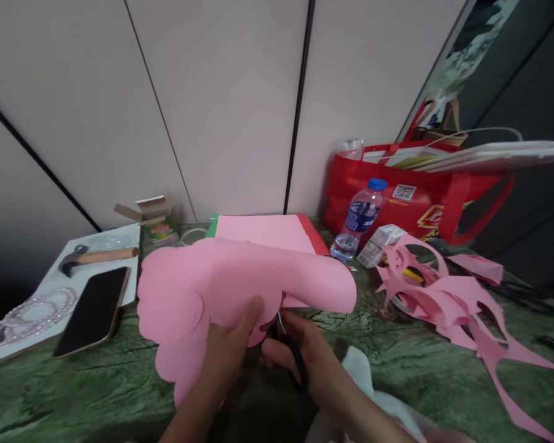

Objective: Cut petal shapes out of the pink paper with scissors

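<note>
A large pink sheet of paper (240,271) with a scalloped left edge is held up over the table, its right end curled round. My left hand (228,347) grips its lower edge, thumb on the near face and the other fingers hidden behind. In my right hand (305,347) is a pair of scissors (295,357) with black handles, fingers closed round the loops. The blades meet the paper's lower edge just right of my left thumb. How far the blades are parted is hard to make out.
Pink paper scraps (447,301) lie at the right, near a water bottle (360,218), a small white box (381,243) and a red bag (406,191). More pink sheets (268,231) lie behind. At the left are a phone (95,311), a hammer (96,257), beads (32,314) and an opened box (159,227).
</note>
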